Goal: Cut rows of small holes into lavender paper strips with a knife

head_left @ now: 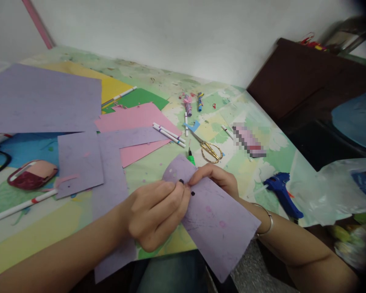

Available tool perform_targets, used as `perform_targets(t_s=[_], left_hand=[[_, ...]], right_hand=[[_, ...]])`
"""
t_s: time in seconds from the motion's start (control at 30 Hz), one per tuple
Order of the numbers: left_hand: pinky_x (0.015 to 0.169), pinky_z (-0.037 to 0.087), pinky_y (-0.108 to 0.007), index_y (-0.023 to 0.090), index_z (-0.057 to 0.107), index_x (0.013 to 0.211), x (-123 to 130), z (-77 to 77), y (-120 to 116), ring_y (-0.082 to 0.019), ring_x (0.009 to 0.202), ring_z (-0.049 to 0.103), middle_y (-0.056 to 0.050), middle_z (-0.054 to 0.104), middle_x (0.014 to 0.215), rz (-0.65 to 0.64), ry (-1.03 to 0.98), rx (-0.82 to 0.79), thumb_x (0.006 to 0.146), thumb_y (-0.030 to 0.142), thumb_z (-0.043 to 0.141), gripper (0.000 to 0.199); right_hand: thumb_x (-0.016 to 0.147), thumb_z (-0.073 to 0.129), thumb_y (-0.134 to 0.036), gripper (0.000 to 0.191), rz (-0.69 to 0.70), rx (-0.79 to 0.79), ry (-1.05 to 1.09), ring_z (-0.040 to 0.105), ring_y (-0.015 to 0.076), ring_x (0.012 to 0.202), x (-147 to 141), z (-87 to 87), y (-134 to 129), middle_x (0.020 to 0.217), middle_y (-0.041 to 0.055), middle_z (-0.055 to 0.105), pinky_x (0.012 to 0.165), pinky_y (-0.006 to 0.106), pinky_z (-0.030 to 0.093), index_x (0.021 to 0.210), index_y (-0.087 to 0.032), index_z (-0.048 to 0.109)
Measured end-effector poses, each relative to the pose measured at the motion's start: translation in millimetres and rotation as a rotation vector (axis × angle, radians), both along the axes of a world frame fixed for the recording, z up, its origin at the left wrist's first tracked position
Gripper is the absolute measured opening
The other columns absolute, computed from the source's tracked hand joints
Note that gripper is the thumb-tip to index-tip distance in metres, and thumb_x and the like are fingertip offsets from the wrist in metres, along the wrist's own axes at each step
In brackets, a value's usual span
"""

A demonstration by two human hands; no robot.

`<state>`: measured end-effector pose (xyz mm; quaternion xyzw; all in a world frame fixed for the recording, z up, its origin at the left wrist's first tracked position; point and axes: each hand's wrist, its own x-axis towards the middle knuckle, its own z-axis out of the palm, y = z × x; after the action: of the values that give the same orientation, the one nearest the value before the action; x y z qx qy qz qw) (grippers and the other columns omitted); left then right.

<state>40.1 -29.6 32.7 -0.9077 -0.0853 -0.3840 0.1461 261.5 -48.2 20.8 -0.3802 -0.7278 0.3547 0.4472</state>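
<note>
A piece of purple paper (pixel 219 228) is tilted over the table's front edge, with small pink marks and a black dot (pixel 193 193) on it. My right hand (pixel 218 177) is closed on its upper right edge, the thumb on top and the other fingers partly behind. My left hand (pixel 160 209) pinches a small black piece (pixel 181 181) against the paper close to my right thumb; what it is made of I cannot tell. Just beyond the paper lies a green-handled cutter (pixel 191 156), partly covered. Gold-handled scissors (pixel 210 151) rest behind my right hand.
Purple sheets (pixel 42 97), pink paper (pixel 134 116) and several markers (pixel 169 135) spread over the left and middle. A blue glue gun (pixel 282 193) lies at the right edge beside a clear plastic bag (pixel 326 195). Two decorated paper rolls (pixel 188 105) are further back.
</note>
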Motion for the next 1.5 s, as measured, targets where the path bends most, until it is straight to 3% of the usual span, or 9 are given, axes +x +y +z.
perform_targets(t_s=[0.3, 0.53, 0.83, 1.1, 1.2, 1.3, 1.37, 1.43, 1.5], left_hand=[[0.076, 0.067, -0.038, 0.002, 0.065, 0.11, 3.4, -12.2, -2.0, -0.025, 0.094, 0.071, -0.017, 0.073, 0.102, 0.05, -0.076, 0.029, 0.095, 0.007, 0.052, 0.021], [0.064, 0.064, -0.03, 0.006, 0.07, 0.098, 8.9, -20.8, 19.5, -0.022, 0.088, 0.07, -0.014, 0.073, 0.096, -0.066, -0.183, 0.214, 0.098, 0.012, 0.046, 0.024], [0.073, 0.065, -0.039, -0.002, 0.064, 0.11, 4.0, -9.7, 3.6, -0.028, 0.095, 0.069, -0.019, 0.072, 0.102, 0.008, -0.056, 0.042, 0.094, 0.006, 0.052, 0.022], [0.063, 0.063, -0.031, 0.002, 0.069, 0.097, 9.0, -18.2, 22.1, -0.023, 0.084, 0.068, -0.016, 0.071, 0.093, -0.069, -0.168, 0.245, 0.097, 0.01, 0.048, 0.022], [0.067, 0.062, -0.035, 0.003, 0.068, 0.101, 9.5, -19.5, 17.5, -0.024, 0.088, 0.068, -0.016, 0.073, 0.095, -0.043, -0.198, 0.13, 0.098, 0.009, 0.045, 0.025], [0.07, 0.061, -0.033, 0.013, 0.072, 0.103, 11.3, -13.4, 14.2, -0.021, 0.085, 0.069, -0.009, 0.076, 0.094, -0.057, -0.321, -0.334, 0.097, 0.011, 0.052, 0.021], [0.067, 0.059, -0.029, 0.019, 0.074, 0.094, 12.3, -5.3, 15.8, -0.016, 0.074, 0.068, -0.003, 0.076, 0.087, -0.02, -0.448, -0.695, 0.093, 0.016, 0.061, 0.013], [0.058, 0.056, -0.024, 0.02, 0.072, 0.081, 12.0, 3.6, 19.8, -0.012, 0.062, 0.065, 0.0, 0.073, 0.074, 0.064, -0.535, -0.897, 0.091, 0.02, 0.066, 0.011], [0.044, 0.049, -0.02, 0.02, 0.068, 0.071, 10.1, 11.0, 24.8, -0.01, 0.048, 0.057, 0.003, 0.065, 0.058, 0.121, -0.587, -1.051, 0.09, 0.025, 0.068, 0.019]], right_hand=[[0.087, 0.069, -0.047, 0.026, 0.002, -0.028, -0.007, 0.071, 0.018, 0.084, 0.5, 2.7, 1.9, 0.095, 0.0052, 0.074, 0.076, 0.031, 0.06, 0.098, -0.023, 0.066], [0.093, 0.063, -0.038, 0.018, -0.001, -0.023, -0.004, 0.071, 0.0178, 0.088, 3.1, 6.5, 0.3, 0.096, 0.0054, 0.074, 0.08, 0.032, 0.059, 0.096, -0.021, 0.067], [0.088, 0.067, -0.045, 0.026, 0.042, -0.016, -0.003, 0.07, 0.0183, 0.086, 3.8, 3.4, 1.9, 0.098, 0.0056, 0.073, 0.077, 0.032, 0.059, 0.102, -0.023, 0.065], [0.088, 0.069, -0.043, 0.026, 0.029, -0.031, -0.013, 0.071, 0.018, 0.087, 3.9, 3.4, 3.1, 0.098, 0.0056, 0.074, 0.077, 0.031, 0.06, 0.102, -0.022, 0.066], [0.089, 0.069, -0.042, 0.024, 0.023, -0.017, -0.013, 0.071, 0.0184, 0.09, 2.6, 7.3, 2.4, 0.1, 0.0057, 0.074, 0.08, 0.031, 0.06, 0.103, -0.022, 0.066], [0.093, 0.064, -0.035, 0.03, 0.027, 0.002, -0.005, 0.071, 0.0169, 0.091, 3.8, 12.0, 4.7, 0.103, 0.0049, 0.073, 0.079, 0.03, 0.059, 0.12, -0.023, 0.062], [0.094, 0.059, -0.031, 0.046, -0.015, 0.026, -0.009, 0.071, 0.015, 0.079, 10.9, 13.2, 12.0, 0.093, 0.002, 0.073, 0.068, 0.027, 0.058, 0.138, -0.024, 0.048], [0.094, 0.058, -0.029, 0.055, -0.204, 0.058, -0.115, 0.07, 0.0157, 0.074, 25.5, 11.7, 25.6, 0.088, 0.0012, 0.071, 0.068, 0.03, 0.057, 0.144, -0.023, 0.037], [0.094, 0.053, -0.031, 0.037, -0.502, 0.103, -0.443, 0.069, 0.0188, 0.088, 45.1, 7.7, 43.8, 0.098, 0.0056, 0.071, 0.082, 0.036, 0.056, 0.129, -0.021, 0.052]])
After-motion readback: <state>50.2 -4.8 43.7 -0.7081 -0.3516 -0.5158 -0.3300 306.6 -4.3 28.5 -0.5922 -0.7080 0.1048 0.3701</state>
